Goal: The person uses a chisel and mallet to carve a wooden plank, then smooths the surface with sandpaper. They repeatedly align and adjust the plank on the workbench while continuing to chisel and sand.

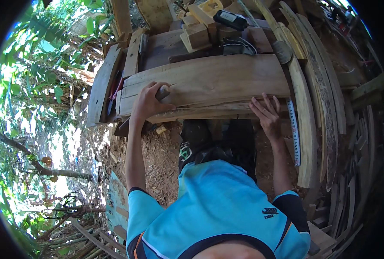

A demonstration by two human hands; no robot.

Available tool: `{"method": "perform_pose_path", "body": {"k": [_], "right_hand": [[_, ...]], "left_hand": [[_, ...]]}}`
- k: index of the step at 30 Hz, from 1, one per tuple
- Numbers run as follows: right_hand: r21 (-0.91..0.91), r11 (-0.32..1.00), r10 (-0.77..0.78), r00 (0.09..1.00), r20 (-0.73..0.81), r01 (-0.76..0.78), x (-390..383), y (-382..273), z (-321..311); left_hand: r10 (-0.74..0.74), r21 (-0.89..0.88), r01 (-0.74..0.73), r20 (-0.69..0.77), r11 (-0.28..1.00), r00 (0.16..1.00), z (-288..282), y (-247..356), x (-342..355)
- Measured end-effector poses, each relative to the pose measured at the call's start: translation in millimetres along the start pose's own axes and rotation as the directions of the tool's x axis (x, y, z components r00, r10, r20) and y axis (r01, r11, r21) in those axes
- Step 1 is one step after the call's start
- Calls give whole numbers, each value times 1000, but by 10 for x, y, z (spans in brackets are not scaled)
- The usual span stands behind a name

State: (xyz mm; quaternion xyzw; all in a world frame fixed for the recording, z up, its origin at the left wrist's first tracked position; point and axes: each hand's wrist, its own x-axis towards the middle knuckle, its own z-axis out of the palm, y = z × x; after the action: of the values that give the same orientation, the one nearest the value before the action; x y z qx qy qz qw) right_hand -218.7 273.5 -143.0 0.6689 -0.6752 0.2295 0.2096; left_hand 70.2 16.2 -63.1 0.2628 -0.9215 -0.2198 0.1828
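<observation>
A wide, pale wooden board (209,80) lies across the workbench in front of me, with a rough, split strip along its near edge. My left hand (148,102) is closed at the board's left part, its fingers curled around a short brown rounded wooden piece (162,92). The rest of that piece is hidden by the hand, so its kind is unclear. My right hand (268,115) rests at the near edge towards the right end, fingers spread and holding nothing. Just right of it hangs a tape measure's blade (294,134).
Wood blocks (197,36), a black device (230,20) and a dark cloth-like item (239,45) sit on the bench's far side. Long rough planks (306,112) lean at the right. A red-handled tool (115,91) lies at the left end. Wood shavings cover the ground (159,157).
</observation>
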Motion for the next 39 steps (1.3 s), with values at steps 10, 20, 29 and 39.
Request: {"method": "perform_pose_path", "body": {"k": [10,20,29,39], "right_hand": [[91,995,36,998,47,-40,-132,54,-214],[613,720,566,786,-249,-325,1225,654,-43],[-209,612,787,560,259,-763,1838,1299,812],[779,496,832,466,-301,-383,1518,1129,466]], "left_hand": [[-74,-27,74,-2,997,997,83,107,-48],[-192,7,193,140,981,971,116,-89,-11],[-155,-155,185,187,971,970,2,20,-26],[-57,-885,-431,-446,178,893,-762,1180,312]]}}
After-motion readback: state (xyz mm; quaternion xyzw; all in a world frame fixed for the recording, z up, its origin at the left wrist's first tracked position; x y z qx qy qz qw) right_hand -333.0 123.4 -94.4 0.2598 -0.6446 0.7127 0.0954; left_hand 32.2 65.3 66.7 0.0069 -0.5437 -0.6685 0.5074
